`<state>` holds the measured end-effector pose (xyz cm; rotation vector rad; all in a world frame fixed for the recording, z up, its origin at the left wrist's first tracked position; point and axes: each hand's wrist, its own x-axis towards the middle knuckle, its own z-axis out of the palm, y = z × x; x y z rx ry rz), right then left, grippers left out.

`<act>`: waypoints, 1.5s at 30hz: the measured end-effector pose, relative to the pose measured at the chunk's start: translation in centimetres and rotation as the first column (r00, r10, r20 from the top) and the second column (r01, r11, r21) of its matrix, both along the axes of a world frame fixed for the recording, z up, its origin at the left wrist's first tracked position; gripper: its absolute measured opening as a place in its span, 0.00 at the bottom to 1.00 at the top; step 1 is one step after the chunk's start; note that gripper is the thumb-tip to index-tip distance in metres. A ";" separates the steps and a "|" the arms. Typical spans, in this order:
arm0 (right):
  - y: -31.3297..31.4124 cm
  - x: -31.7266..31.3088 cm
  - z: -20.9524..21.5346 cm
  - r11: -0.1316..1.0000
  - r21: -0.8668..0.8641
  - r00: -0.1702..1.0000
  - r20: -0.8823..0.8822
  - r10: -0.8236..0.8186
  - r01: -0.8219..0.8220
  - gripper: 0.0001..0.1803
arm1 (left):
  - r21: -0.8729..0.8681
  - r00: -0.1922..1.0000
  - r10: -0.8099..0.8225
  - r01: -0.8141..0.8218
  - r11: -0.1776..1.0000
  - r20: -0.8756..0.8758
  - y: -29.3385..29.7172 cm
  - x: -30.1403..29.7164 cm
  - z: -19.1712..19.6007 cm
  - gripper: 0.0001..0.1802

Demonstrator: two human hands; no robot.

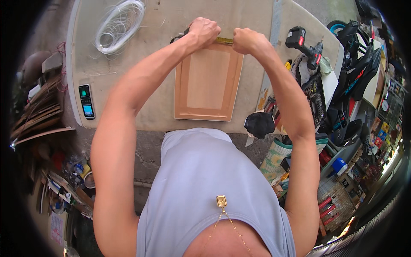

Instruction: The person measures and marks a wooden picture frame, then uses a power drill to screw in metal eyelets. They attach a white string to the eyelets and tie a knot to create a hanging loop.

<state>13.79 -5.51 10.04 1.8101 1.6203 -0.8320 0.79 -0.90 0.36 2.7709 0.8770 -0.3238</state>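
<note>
A wooden cabinet door panel (pixel 207 81), with a darker frame around a pale centre, lies flat on the worktable. Across its far edge runs the yellow blade of a tape measure (pixel 224 41). My left hand (pixel 204 32) is closed around the tape measure near the panel's far left corner, with part of a dark case peeking out behind the fingers. At the far right corner, my right hand (pixel 249 41) is closed in a pinch on the other end of the blade. The fingertips of both hands are mostly hidden.
A coil of clear line (pixel 120 26) and a phone (pixel 87 101) lie on the table (pixel 145 103) to the left. Rightward are a cordless drill (pixel 306 47), a metal strip (pixel 276 21), loose tools and a black rounded object (pixel 259 124) by the near edge.
</note>
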 end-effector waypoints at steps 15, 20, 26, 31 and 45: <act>-28.4 4.8 5.3 0.308 0.283 0.399 -0.810 -0.430 0.908 0.19 | -0.007 0.926 0.106 -0.111 0.994 0.362 -1.8 -3.0 5.6 0.31; -42.8 2.3 -0.9 -0.085 -0.001 -0.046 -0.849 -0.526 0.996 0.21 | -0.163 0.774 0.377 -0.344 0.925 0.508 -9.6 -9.1 12.4 0.48; -48.6 -2.7 -7.0 0.045 0.057 0.073 -0.810 -0.581 0.997 0.20 | -0.427 0.733 0.675 -0.585 0.689 0.084 -19.7 -19.5 10.8 0.46; -45.6 -5.8 -3.6 0.404 0.200 0.388 -0.798 -0.461 0.893 0.19 | -0.722 0.486 0.856 -0.655 0.223 -0.177 -27.0 -26.2 6.6 0.34; -26.4 -27.4 -11.2 0.479 0.344 0.468 -0.868 -0.165 0.808 0.19 | -0.962 0.241 0.954 -0.249 -0.115 -0.177 -23.6 -34.1 4.3 0.25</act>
